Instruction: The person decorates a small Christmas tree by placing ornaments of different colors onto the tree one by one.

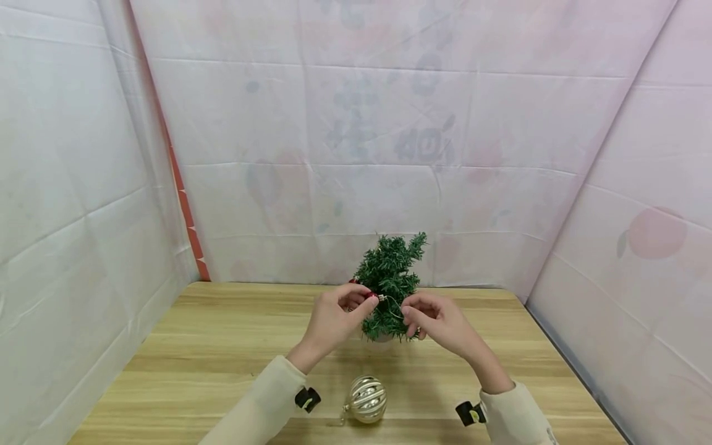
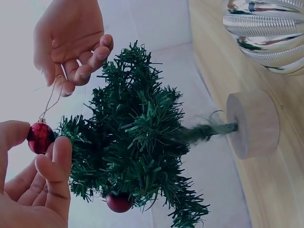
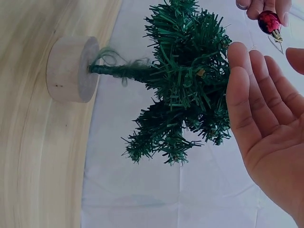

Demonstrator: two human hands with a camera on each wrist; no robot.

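Note:
In front of a small green artificial Christmas tree (image 1: 392,262), my left hand (image 1: 332,314) pinches a small shiny red bauble (image 2: 40,138) between thumb and fingers. From the bauble's gold cap a thin string loop (image 2: 51,102) runs up to my right hand (image 1: 442,321), whose thumb and index fingertip hold its far end. My right fingers overlap the tree's right-hand branches in the head view. Another red bauble (image 2: 119,203) hangs among the branches on the left side. The tree's round pale wooden base (image 3: 71,70) stands on the table.
A ribbed gold ball ornament (image 1: 368,400) with its own string lies on the wooden table (image 1: 222,346), between my forearms and nearer than the tree. Pale printed cloth walls (image 1: 356,204) enclose the back and both sides. Black bands are at both cuffs.

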